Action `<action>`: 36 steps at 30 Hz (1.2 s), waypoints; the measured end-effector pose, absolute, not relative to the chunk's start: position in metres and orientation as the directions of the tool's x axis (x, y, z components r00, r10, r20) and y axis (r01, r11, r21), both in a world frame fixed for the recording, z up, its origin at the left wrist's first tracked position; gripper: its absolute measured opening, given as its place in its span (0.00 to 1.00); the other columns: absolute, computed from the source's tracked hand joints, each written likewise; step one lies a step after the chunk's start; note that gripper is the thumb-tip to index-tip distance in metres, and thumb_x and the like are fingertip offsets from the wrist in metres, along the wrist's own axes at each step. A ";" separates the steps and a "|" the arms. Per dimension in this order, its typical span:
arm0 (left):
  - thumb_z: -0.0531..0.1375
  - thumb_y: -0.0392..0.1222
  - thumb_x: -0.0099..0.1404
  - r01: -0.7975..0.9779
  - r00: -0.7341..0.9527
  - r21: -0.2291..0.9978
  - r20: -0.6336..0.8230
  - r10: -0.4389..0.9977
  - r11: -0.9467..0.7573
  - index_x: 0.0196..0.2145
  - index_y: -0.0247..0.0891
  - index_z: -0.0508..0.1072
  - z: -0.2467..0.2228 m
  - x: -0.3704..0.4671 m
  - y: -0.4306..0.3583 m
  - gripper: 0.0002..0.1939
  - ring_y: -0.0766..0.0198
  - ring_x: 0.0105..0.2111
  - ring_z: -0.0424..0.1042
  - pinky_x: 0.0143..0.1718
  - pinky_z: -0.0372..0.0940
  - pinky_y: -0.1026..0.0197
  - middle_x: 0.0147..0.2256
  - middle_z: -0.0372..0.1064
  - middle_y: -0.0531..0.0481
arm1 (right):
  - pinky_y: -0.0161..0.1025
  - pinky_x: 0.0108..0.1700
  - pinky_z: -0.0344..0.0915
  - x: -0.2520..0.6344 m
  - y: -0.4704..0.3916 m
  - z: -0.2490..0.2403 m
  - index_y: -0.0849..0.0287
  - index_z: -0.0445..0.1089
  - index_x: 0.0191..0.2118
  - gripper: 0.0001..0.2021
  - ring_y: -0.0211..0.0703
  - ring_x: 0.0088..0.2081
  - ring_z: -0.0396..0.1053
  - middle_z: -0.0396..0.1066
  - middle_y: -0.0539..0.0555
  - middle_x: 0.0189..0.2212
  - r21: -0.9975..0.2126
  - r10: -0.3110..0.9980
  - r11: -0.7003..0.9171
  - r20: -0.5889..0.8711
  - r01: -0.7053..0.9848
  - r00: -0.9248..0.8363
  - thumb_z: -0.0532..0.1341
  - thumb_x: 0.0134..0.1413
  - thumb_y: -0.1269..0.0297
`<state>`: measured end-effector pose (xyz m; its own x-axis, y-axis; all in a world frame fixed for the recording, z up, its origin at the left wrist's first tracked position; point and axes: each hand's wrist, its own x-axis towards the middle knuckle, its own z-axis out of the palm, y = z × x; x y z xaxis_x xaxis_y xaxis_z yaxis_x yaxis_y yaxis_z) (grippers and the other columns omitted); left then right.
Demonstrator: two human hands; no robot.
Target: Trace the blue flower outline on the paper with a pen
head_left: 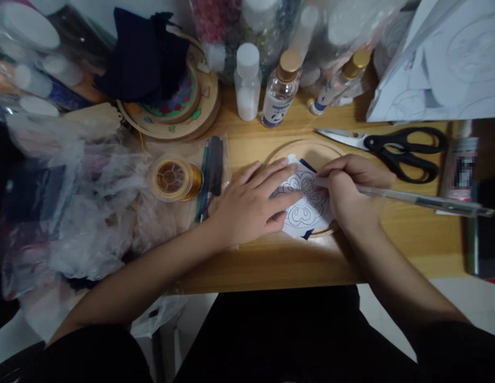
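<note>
A white paper with a printed flower pattern [305, 215] lies over dark blue fabric [308, 234], whose corners stick out beneath it. Both rest on a round wooden board [289, 150]. Spread flat, the fingers of my left hand [253, 205] press on the left part of the paper. My right hand [353, 194] grips a clear-barrelled pen [414, 198], its tip end at the upper right part of the pattern. Whether the tip touches the paper I cannot tell. Black-handled scissors [394, 146] lie just beyond my right hand.
Left of my left hand are a spool of golden thread [175, 180], several pens [211, 170] and crumpled plastic bags [107, 213]. Bottles [279, 96] and a round wooden piece [207, 114] under dark cloth [145, 58] line the back. A tube [462, 165] lies right, below patterned papers [442, 69].
</note>
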<state>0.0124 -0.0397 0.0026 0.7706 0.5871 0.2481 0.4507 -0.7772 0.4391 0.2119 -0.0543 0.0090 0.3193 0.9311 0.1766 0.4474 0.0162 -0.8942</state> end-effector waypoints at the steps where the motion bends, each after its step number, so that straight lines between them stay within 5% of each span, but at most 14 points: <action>1: 0.63 0.36 0.68 0.451 0.770 0.439 0.249 0.588 -0.777 0.54 0.42 0.77 0.003 0.012 -0.040 0.17 0.46 0.68 0.63 0.66 0.60 0.39 0.65 0.65 0.37 | 0.37 0.26 0.64 0.212 -0.054 0.010 0.55 0.73 0.21 0.09 0.37 0.20 0.64 0.71 0.46 0.19 -0.893 0.935 0.010 0.167 0.451 0.311 0.58 0.44 0.73; 36: 0.64 0.38 0.68 0.466 0.770 0.435 0.229 0.595 -0.771 0.54 0.43 0.77 0.002 0.013 -0.040 0.17 0.48 0.68 0.61 0.67 0.57 0.42 0.66 0.64 0.38 | 0.38 0.25 0.63 0.211 -0.054 0.007 0.53 0.74 0.22 0.12 0.37 0.18 0.64 0.71 0.45 0.18 -0.890 0.930 0.012 0.178 0.456 0.322 0.58 0.44 0.76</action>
